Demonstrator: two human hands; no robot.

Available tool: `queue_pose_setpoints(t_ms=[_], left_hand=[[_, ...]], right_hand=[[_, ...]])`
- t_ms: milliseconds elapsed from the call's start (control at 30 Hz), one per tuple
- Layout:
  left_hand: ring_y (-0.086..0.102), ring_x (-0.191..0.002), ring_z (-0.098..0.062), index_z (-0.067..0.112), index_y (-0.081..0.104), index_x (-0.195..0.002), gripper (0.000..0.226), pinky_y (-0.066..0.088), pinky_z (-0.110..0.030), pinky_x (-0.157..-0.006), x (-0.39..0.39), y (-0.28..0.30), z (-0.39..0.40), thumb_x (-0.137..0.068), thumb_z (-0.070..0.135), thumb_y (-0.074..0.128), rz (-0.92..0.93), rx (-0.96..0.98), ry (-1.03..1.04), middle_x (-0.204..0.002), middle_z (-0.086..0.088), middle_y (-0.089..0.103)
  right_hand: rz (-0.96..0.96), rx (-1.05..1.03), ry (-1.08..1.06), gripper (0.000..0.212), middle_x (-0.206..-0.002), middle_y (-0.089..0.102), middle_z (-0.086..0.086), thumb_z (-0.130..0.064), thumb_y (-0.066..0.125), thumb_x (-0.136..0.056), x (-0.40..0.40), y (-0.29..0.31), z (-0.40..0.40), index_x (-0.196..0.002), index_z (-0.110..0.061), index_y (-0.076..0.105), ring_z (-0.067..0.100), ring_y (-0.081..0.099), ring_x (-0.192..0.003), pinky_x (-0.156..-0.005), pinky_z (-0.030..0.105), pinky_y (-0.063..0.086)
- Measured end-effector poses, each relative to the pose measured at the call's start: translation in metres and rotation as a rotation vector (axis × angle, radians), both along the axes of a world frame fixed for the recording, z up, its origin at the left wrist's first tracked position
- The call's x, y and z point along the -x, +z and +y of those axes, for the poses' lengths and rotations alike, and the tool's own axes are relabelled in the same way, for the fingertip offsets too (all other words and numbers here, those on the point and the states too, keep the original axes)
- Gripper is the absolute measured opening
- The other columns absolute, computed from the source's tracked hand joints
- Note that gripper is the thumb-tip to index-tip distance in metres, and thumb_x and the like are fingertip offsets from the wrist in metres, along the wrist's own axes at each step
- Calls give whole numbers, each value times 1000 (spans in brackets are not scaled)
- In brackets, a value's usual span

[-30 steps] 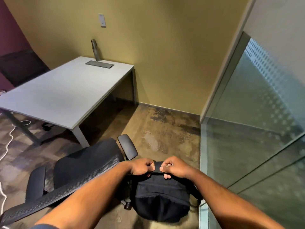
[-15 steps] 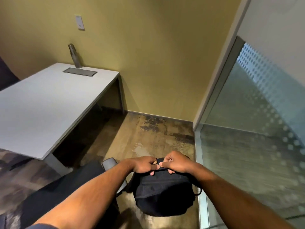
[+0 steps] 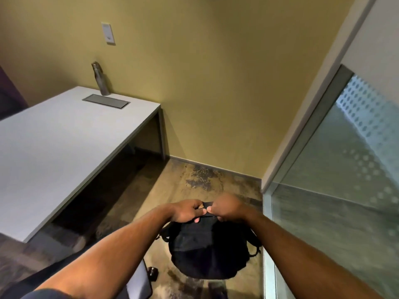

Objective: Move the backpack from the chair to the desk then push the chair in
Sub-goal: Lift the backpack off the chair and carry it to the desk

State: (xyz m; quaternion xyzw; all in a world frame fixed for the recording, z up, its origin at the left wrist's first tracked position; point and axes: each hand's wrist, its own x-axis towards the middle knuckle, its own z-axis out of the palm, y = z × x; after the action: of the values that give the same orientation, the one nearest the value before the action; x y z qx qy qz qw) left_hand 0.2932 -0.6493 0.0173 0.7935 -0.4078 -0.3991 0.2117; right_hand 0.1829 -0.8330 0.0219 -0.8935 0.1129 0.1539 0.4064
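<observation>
A black backpack (image 3: 208, 249) hangs in the air above the floor, right of the desk's near corner. My left hand (image 3: 185, 212) and my right hand (image 3: 228, 208) both grip its top handle, side by side. The white desk (image 3: 54, 147) stretches along the left, its top bare at the near end. Only a sliver of the black office chair (image 3: 140, 279) shows at the bottom, mostly hidden under my left forearm.
A metal bottle (image 3: 100, 79) stands at the desk's far edge by the yellow wall, behind a grey cable hatch (image 3: 106, 101). A frosted glass partition (image 3: 336, 190) closes off the right side. A chair caster (image 3: 152, 272) rests on the floor under the bag.
Both hands have lifted the backpack higher and kept hold of its handle. The view has turned right and up, so the chair has slid almost out of sight at the bottom left.
</observation>
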Motion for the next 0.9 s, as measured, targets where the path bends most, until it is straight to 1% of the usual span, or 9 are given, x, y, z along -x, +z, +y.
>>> queue_pose_setpoints(t_ms=[100, 167, 267, 367, 433, 533, 633, 833, 900], left_hand=[[54, -85, -17, 14, 59, -93, 29, 42, -35, -82, -36, 5, -22, -108, 33, 44, 9, 1, 63, -92, -3, 63], [54, -87, -18, 7, 59, -101, 29, 42, -36, -83, -60, 10, -37, -108, 31, 44, -7, -2, 112, -95, -6, 62], [55, -88, -20, 18, 55, -94, 24, 45, -41, -88, -97, 21, -53, -108, 34, 45, -35, -37, 185, -93, -4, 63], [57, -83, -19, 19, 55, -91, 27, 42, -32, -75, -135, 34, -63, -108, 36, 44, -65, -39, 262, -90, -6, 66], [57, -78, -18, 19, 54, -85, 29, 40, -25, -66, -149, 44, -65, -108, 34, 44, -99, -33, 255, -86, -6, 66], [58, -74, -18, 22, 54, -81, 32, 41, -27, -65, -188, 57, -70, -108, 36, 44, -115, -34, 321, -82, -4, 66], [57, -75, -18, 19, 56, -84, 32, 41, -32, -68, -238, 67, -71, -108, 36, 45, -132, -15, 378, -82, -4, 66], [55, -69, -16, 21, 56, -77, 37, 43, -34, -71, -344, 73, -65, -108, 37, 44, -150, 54, 429, -73, 0, 64], [55, -68, -15, 21, 55, -75, 40, 43, -33, -71, -377, 84, -61, -109, 37, 42, -143, 69, 397, -71, 1, 63]], right_hand=[[-8, 0, 65, 45, -50, 63, -8, -34, 67, -104, -46, 1, -24, -62, -19, 63, 0, 50, -45, -53, 18, 37], [-9, 10, 109, 46, -55, 66, -4, -37, 65, -105, -78, 4, -39, -63, -18, 65, 4, 53, -46, -57, 21, 41], [-22, 37, 171, 51, -58, 69, 7, -42, 63, -105, -124, 11, -59, -63, -13, 68, 7, 55, -49, -61, 30, 45], [-45, 44, 231, 53, -70, 74, 18, -43, 60, -104, -173, 21, -75, -65, -10, 70, 13, 58, -55, -68, 38, 50], [-66, 65, 260, 52, -73, 75, 19, -40, 59, -106, -192, 30, -76, -62, -15, 68, 15, 59, -57, -67, 36, 48], [-57, 98, 345, 50, -68, 73, 10, -38, 57, -108, -244, 45, -83, -63, -19, 66, 13, 60, -59, -67, 34, 44], [-87, 127, 393, 48, -61, 66, -4, -38, 56, -109, -303, 60, -85, -66, -20, 64, 1, 54, -51, -66, 34, 43], [-141, 145, 442, 50, -52, 59, -8, -33, 56, -111, -412, 81, -80, -62, -21, 56, -3, 51, -42, -50, 16, 34], [-136, 142, 450, 49, -53, 58, -8, -32, 56, -111, -445, 92, -77, -63, -21, 55, -3, 50, -41, -48, 16, 33]])
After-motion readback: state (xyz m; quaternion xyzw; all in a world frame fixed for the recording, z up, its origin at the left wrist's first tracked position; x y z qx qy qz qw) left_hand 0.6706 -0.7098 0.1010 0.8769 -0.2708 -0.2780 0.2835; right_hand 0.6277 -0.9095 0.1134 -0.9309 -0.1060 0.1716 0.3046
